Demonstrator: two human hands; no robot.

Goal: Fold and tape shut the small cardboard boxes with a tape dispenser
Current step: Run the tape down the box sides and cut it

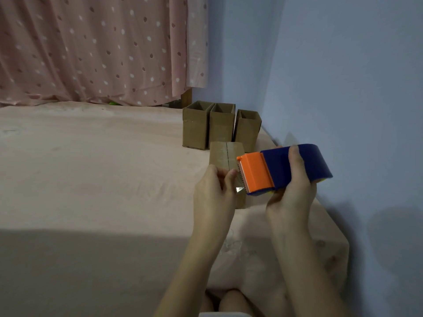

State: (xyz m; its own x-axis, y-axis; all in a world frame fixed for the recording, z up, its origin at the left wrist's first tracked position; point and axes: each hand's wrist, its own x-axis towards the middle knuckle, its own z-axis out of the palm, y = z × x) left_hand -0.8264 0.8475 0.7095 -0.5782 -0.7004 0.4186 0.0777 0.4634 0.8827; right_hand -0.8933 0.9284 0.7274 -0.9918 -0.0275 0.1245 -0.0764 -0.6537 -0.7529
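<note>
Four cardboard boxes stand on the bed, all toward its right edge, near the blue wall (343, 76). Three open boxes make a row close to the far right corner: the left box (195, 126), the middle box (220, 128) and the right box (248, 130). They stand upright, side by side, touching or almost touching, with their tops open. The closed box (225, 154) is just in front of this row, nearer to the person, and its top flaps meet in a seam along the middle.

The right hand (291, 195) grips the dispenser (283, 170) around its blue body, with a finger curled over the top; it holds the dispenser above the closed box. The orange head with its toothed blade points to the left, toward the left hand (214, 193). The fingers of the left hand are curled and pinch the free end of the tape (239, 189) just beside the blade. This hand is in front of the closed box and hides the near part of it.

The bed (91, 168) has a pale pink sheet. A pink dotted curtain (91, 49) hangs behind the far edge.
</note>
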